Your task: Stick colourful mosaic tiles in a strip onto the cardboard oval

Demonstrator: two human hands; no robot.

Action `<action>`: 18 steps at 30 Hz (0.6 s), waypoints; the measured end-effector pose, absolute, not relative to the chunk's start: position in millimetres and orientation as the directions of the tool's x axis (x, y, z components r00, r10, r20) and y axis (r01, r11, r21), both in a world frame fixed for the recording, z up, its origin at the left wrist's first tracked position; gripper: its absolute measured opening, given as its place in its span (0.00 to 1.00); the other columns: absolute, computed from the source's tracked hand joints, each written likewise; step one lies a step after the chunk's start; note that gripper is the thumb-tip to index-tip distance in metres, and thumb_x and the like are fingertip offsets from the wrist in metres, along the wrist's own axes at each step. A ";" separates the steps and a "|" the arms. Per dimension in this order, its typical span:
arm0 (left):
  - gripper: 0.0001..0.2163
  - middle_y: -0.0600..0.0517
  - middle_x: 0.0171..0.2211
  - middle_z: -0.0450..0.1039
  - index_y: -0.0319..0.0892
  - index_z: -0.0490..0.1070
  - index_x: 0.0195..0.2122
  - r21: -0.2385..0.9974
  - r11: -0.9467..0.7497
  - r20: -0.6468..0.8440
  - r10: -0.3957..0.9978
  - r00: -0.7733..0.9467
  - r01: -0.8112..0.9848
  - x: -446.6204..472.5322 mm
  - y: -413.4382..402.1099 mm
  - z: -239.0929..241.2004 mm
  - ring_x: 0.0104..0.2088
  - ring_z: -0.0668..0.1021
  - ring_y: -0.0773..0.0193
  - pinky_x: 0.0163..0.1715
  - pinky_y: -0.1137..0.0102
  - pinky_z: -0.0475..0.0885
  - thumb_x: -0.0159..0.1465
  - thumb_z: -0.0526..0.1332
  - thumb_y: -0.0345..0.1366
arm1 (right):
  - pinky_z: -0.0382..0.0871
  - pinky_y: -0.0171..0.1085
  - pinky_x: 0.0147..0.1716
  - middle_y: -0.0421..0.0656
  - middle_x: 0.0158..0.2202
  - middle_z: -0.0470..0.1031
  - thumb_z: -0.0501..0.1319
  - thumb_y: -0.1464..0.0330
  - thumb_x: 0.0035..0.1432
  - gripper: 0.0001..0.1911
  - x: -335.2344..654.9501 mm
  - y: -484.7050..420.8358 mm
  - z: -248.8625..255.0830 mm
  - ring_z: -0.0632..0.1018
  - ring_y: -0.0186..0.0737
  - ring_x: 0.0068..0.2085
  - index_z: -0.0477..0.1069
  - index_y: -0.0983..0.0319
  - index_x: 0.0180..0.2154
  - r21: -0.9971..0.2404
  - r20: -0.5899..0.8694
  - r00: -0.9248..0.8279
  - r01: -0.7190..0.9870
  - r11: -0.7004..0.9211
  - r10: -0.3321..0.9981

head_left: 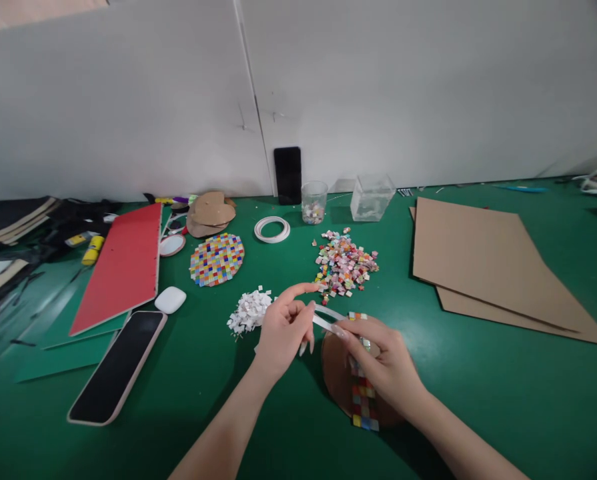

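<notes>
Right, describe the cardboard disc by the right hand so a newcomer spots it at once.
On the green table, look to the near side, where the right hand partly hides a brown cardboard disc. Unlike the tile-covered disc farther left, it carries only a single band of coloured tiles, with bare cardboard on both sides.

the one camera sits on the person's head, facing forward and down over the tabletop from its near side. the left hand and right hand are close to it, in the lower half of the view, with the forearms running in from the bottom edge. a pale wall stands farther off across the top, and the wide view takes in tabletop on both sides.
</notes>
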State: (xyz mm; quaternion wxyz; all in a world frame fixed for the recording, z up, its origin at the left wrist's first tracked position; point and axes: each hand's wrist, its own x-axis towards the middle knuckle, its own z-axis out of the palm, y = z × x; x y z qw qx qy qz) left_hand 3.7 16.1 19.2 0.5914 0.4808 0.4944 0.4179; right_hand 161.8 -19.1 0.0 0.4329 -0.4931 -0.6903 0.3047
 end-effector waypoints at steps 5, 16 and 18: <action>0.17 0.61 0.12 0.63 0.41 0.66 0.48 0.975 0.210 -0.204 0.975 0.083 -0.067 3.9 17.1 18.7 0.12 0.64 0.73 0.14 0.79 0.62 0.58 0.60 0.37 | 0.66 0.32 0.20 0.39 0.20 0.75 0.56 0.65 0.60 0.11 153.2 -23.8 4.8 0.74 0.36 0.21 0.76 0.60 0.31 -0.919 0.190 -0.156 0.320 0.231 0.969; 0.22 0.61 0.11 0.65 0.46 0.60 0.55 0.975 0.199 -0.202 0.979 -0.026 -0.099 13.7 9.7 21.6 0.12 0.66 0.71 0.11 0.79 0.62 0.58 0.58 0.35 | 0.68 0.33 0.24 0.41 0.24 0.77 0.57 0.73 0.58 0.08 155.2 -23.8 3.8 0.76 0.36 0.24 0.76 0.61 0.35 -0.825 0.430 -0.194 0.313 0.471 0.882; 0.22 0.61 0.12 0.64 0.45 0.61 0.54 0.982 0.149 -0.160 0.983 -0.087 -0.112 0.5 18.8 21.5 0.12 0.66 0.71 0.11 0.80 0.60 0.57 0.59 0.34 | 0.68 0.34 0.25 0.41 0.24 0.77 0.57 0.74 0.58 0.09 155.6 -26.8 8.3 0.75 0.37 0.24 0.76 0.61 0.34 -0.793 0.484 -0.212 0.305 0.528 0.849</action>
